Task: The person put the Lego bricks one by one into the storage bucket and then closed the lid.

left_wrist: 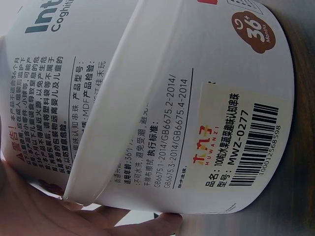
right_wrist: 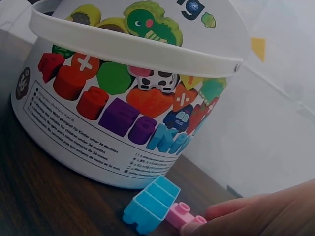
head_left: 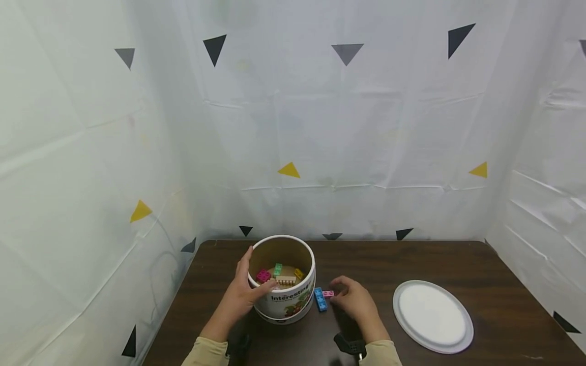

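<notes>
A white bucket (head_left: 284, 305) with printed labels stands on the table. My left hand (head_left: 242, 292) grips its left side, thumb at the front rim. Inside lie toy bricks: magenta (head_left: 263, 275), green (head_left: 277, 270), beige (head_left: 286, 280) and yellow (head_left: 299, 273). To the bucket's right, my right hand (head_left: 359, 305) pinches a small pink brick (right_wrist: 181, 215) between thumb and finger. A longer blue brick (head_left: 321, 299) lies right beside the pink one, close to the bucket. In the right wrist view, the blue brick's hollow side shows.
A round white lid (head_left: 432, 316) lies flat on the dark wooden table (head_left: 366, 259), to the right of my right hand. The bucket's white handle (right_wrist: 138, 56) hangs down around its outside. White sheeting (head_left: 343, 127) with printed triangles surrounds the table's back and sides.
</notes>
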`<control>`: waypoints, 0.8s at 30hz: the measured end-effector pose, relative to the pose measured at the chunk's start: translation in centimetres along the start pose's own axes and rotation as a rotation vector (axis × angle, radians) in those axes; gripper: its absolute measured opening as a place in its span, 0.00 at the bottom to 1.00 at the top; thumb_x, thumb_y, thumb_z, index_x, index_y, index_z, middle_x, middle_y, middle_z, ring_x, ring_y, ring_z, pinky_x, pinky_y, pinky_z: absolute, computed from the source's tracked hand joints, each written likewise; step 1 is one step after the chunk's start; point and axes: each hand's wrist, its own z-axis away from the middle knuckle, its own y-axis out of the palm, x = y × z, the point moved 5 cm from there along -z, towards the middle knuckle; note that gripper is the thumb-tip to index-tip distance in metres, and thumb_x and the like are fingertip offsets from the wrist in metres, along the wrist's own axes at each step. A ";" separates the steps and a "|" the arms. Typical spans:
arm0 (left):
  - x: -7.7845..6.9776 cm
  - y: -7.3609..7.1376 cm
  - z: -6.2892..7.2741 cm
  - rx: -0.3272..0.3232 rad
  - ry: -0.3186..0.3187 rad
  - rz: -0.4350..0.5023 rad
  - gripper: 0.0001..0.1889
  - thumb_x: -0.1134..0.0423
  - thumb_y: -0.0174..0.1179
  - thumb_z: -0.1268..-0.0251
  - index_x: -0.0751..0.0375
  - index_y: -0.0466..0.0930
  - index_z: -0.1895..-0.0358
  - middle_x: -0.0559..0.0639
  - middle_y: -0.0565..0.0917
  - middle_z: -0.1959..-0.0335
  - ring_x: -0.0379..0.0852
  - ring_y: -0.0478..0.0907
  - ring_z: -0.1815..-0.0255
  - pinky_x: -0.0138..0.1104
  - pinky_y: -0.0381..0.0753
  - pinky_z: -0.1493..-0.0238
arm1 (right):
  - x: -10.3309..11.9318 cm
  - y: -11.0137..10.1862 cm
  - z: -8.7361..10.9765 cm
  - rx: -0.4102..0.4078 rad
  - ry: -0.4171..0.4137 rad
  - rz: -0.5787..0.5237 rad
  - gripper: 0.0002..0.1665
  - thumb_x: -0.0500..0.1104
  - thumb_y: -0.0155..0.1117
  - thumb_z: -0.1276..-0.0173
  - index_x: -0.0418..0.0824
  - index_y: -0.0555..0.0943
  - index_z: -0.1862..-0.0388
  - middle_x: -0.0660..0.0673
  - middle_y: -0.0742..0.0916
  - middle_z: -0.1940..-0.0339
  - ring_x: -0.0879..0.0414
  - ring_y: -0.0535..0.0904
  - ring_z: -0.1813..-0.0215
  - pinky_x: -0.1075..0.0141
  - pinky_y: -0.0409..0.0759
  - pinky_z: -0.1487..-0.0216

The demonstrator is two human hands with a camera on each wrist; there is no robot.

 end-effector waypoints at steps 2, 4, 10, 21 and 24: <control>0.0 0.0 0.0 0.000 0.003 0.002 0.60 0.40 0.76 0.35 0.34 0.41 0.10 0.55 0.53 0.11 0.69 0.66 0.19 0.67 0.69 0.22 | 0.0 0.1 -0.1 0.012 0.000 0.017 0.16 0.41 0.80 0.35 0.47 0.90 0.49 0.50 0.86 0.72 0.55 0.78 0.71 0.60 0.73 0.69; 0.0 -0.1 0.0 0.000 0.007 0.003 0.60 0.41 0.76 0.34 0.34 0.41 0.10 0.55 0.53 0.11 0.68 0.66 0.19 0.68 0.69 0.22 | -0.1 0.3 -0.1 0.014 0.004 0.034 0.12 0.42 0.79 0.34 0.48 0.91 0.52 0.51 0.86 0.72 0.54 0.77 0.70 0.60 0.72 0.69; -0.2 -0.1 0.1 0.003 0.006 0.001 0.60 0.38 0.76 0.36 0.35 0.41 0.09 0.55 0.53 0.11 0.68 0.66 0.19 0.68 0.68 0.23 | -0.1 0.3 -0.1 -0.006 0.010 0.055 0.07 0.44 0.80 0.33 0.49 0.90 0.58 0.51 0.88 0.70 0.55 0.78 0.68 0.60 0.73 0.66; -0.2 0.0 0.2 0.001 -0.001 -0.006 0.62 0.36 0.76 0.37 0.36 0.41 0.09 0.56 0.53 0.11 0.69 0.65 0.19 0.69 0.67 0.22 | 0.9 -0.9 0.2 -0.052 0.075 -0.229 0.13 0.47 0.75 0.24 0.39 0.87 0.52 0.43 0.88 0.64 0.52 0.84 0.68 0.60 0.84 0.65; -0.2 0.0 0.1 0.003 0.001 -0.004 0.61 0.36 0.76 0.37 0.36 0.41 0.09 0.56 0.53 0.11 0.69 0.66 0.19 0.69 0.68 0.23 | 1.8 -1.4 0.2 -0.113 0.077 -0.373 0.17 0.49 0.74 0.23 0.38 0.87 0.46 0.40 0.91 0.58 0.51 0.88 0.64 0.62 0.89 0.60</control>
